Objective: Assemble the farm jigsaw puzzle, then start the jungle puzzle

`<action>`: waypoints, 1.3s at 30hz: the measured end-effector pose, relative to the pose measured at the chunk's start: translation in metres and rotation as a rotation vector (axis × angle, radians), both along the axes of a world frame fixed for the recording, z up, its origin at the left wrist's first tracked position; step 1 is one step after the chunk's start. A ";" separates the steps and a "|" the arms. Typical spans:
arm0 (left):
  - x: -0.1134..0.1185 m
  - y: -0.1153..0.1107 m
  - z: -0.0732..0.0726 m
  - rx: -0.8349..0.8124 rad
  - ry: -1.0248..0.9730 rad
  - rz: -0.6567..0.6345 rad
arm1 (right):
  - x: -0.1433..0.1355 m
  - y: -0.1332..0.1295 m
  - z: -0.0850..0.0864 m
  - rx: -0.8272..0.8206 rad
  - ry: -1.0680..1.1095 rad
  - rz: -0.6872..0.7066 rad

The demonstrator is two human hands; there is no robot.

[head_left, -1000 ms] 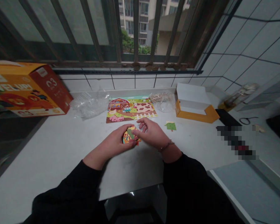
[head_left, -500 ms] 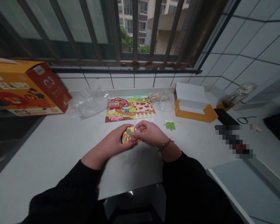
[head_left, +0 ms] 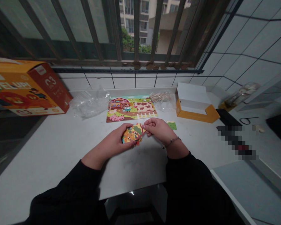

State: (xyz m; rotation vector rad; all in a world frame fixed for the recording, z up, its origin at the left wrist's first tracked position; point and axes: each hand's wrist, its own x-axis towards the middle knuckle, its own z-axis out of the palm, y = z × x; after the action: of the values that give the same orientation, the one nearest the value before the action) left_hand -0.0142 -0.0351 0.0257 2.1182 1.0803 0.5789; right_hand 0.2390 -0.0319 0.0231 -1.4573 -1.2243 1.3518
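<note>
My left hand (head_left: 118,139) is wrapped round a stack of colourful puzzle pieces (head_left: 131,133) above the white counter. My right hand (head_left: 158,128) pinches a puzzle piece (head_left: 141,128) at the right side of the stack; that piece sticks out to the right and overlaps the others. Just beyond my hands lies a farm picture board (head_left: 131,109) with a red barn, a cow and a white fence. A green puzzle piece (head_left: 172,125) rests on the counter behind my right hand, which partly hides it.
A big orange box (head_left: 25,90) stands at the left, beside a crumpled clear plastic bag (head_left: 90,103). Behind the board's right end is another plastic bag (head_left: 165,100). An open orange-and-white box (head_left: 194,107) and a glass bottle (head_left: 240,93) are at the right. The counter (head_left: 131,175) ends near my body.
My right hand has moved a little to the right, drawing a piece partly out from the stack. It now covers part of the green piece. My left hand has hardly moved.
</note>
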 end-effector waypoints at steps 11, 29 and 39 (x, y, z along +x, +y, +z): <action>-0.014 0.007 -0.003 0.131 0.079 -0.011 | 0.035 0.005 -0.015 0.170 -0.879 -0.227; -0.055 0.019 0.008 0.093 0.215 0.282 | 0.023 0.000 -0.011 0.300 -0.975 -0.007; -0.115 0.021 0.000 0.125 0.612 0.651 | 0.123 -0.017 -0.009 0.141 -1.288 -0.312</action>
State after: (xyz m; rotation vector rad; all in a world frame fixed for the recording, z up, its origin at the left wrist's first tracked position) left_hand -0.1292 -0.0142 0.0253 2.0780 2.1641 0.2766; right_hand 0.3617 -0.0485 0.0141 -2.3565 -1.6385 -0.0366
